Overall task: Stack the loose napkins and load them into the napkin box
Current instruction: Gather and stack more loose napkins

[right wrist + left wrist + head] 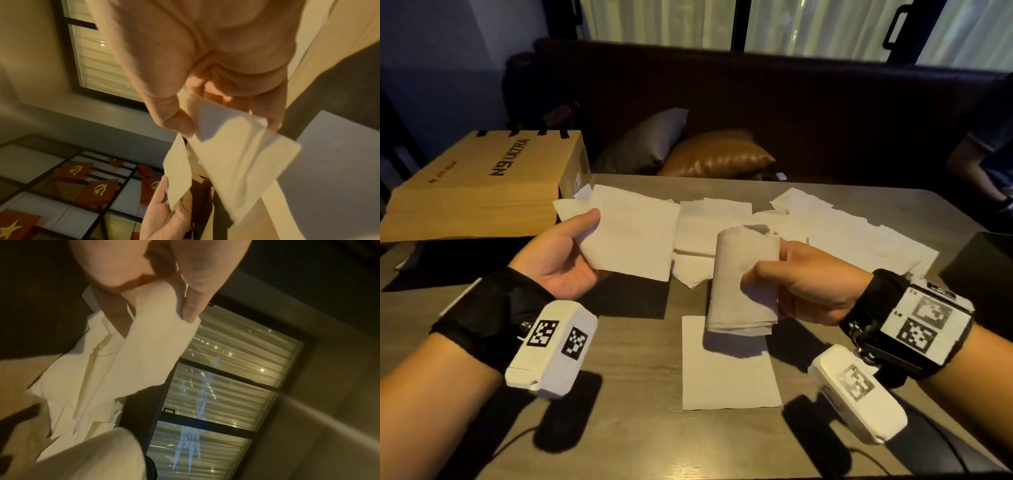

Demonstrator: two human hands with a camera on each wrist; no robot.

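My left hand (pixel 571 246) holds a flat white napkin (pixel 635 236) above the table, thumb on top and fingers underneath; the left wrist view shows the thumb (pixel 193 308) pressing on the same napkin (pixel 148 350). My right hand (pixel 801 277) grips a thin stack of napkins (pixel 743 281) that droops over its fingers; in the right wrist view the thumb pinches this stack (pixel 240 154). One napkin (pixel 726 373) lies flat on the wooden table (pixel 640 431) below the stack. Several loose napkins (pixel 835 233) are spread across the table's far side. A dark box (pixel 986 263) sits at the right edge.
A brown paper bag (pixel 482 185) lies flat at the table's far left. Behind the table a dark sofa carries a grey cushion (pixel 643 140) and a brown cushion (pixel 715 154). Another person's arm (pixel 976 161) shows at the far right.
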